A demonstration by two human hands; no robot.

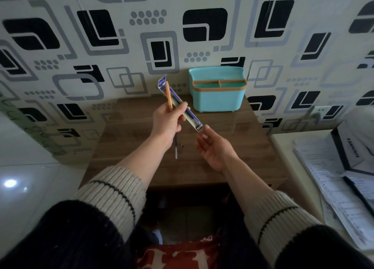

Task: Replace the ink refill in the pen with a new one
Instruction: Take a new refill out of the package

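A: Dim overall, muted colours. Strong wide-angle bend: the wallpaper pattern curves toward the corners.
B: Glare?
A: One bright white spot on the glossy floor, left of the table. Soft sheen on the table top too.
B: Focus?
A: Centre fairly sharp. The right hand has blurred fingers. Papers right of the table are soft.
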